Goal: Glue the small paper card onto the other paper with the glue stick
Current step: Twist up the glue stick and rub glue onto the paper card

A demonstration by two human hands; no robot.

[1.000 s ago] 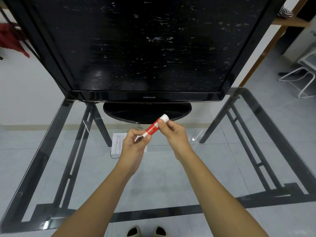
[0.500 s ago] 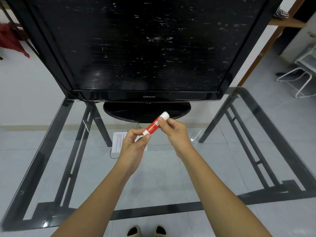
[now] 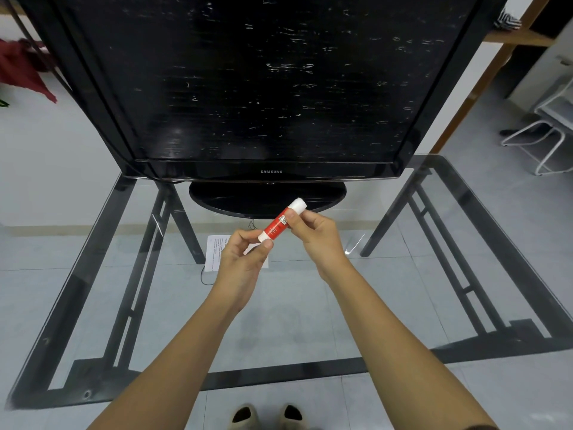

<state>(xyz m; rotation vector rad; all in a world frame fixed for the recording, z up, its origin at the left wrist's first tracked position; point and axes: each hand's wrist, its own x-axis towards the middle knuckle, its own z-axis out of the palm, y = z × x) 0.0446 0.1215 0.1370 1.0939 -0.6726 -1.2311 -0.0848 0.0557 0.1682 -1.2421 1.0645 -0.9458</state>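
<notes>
My left hand (image 3: 243, 262), hiding most of the white printed paper (image 3: 214, 252), and right hand (image 3: 313, 235) pinch the red-and-white glue stick (image 3: 280, 223) above the glass surface (image 3: 403, 290).

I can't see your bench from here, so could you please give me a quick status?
Both hands on glue stick: left hand pinches base, right hand grips near white cap. Cap on; paper on glass table, partly behind left hand. Nothing blocking.
</notes>
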